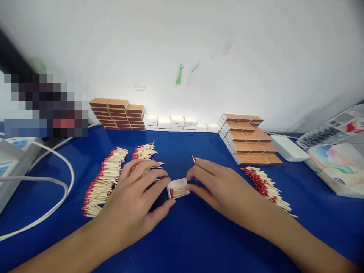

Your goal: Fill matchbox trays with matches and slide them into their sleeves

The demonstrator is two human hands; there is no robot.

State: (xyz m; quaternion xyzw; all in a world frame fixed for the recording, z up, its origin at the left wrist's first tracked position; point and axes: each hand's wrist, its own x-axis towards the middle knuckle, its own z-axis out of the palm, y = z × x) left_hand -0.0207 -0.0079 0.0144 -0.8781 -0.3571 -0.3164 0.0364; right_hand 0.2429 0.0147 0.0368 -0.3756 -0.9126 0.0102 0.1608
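A small white matchbox tray (178,188) with red-tipped matches in it lies on the blue table (184,235) between my hands. My left hand (136,197) rests on the table with its fingers curled, index and thumb touching the tray's left side. My right hand (216,185) pinches the tray's right edge. A match or two (194,158) stick up behind its fingers. Heaps of loose matches lie to the left (104,180), behind my left hand (144,151) and to the right (265,185).
Stacks of orange matchbox sleeves stand at the wall on the left (118,113) and on the right (250,138), with white trays (178,123) between them. A power strip (14,163) and white cables (57,178) lie at left; a white box (288,148) and packets (335,167) at right.
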